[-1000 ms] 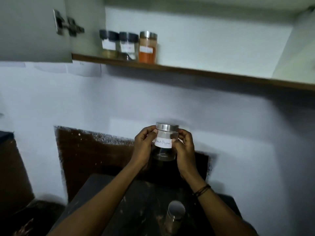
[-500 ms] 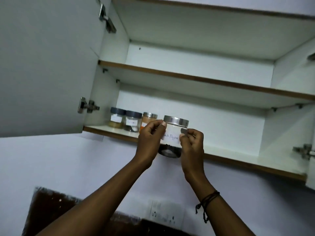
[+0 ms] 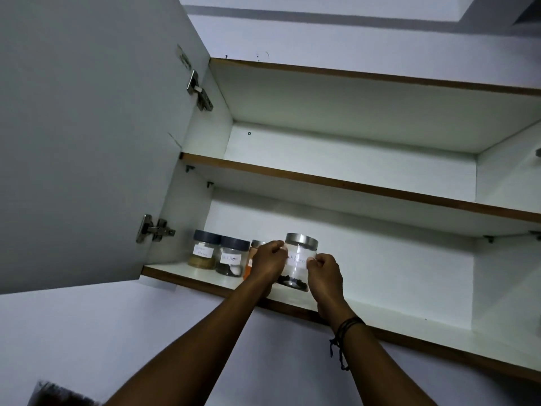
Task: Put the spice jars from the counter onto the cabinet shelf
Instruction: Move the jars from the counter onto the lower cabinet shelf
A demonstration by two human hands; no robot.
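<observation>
A clear spice jar (image 3: 298, 263) with a silver lid, a white label and black grains at its bottom sits at the front of the lower cabinet shelf (image 3: 409, 312). My left hand (image 3: 268, 263) grips its left side and my right hand (image 3: 323, 276) grips its right side. To its left on the same shelf stand a dark-lidded jar of tan powder (image 3: 204, 249), a dark-lidded jar with dark contents (image 3: 232, 257) and an orange-filled jar (image 3: 254, 253), partly hidden behind my left hand.
The cabinet door (image 3: 87, 136) stands open at the left, with two hinges on its inner edge. An upper shelf (image 3: 351, 183) runs above the jars. The lower shelf stretches bare to the right of my hands. White wall lies below the cabinet.
Both hands lifted the silver-lidded jar from above the counter up to the cabinet and moved it in over the lower shelf beside the orange jar. The view tilted up.
</observation>
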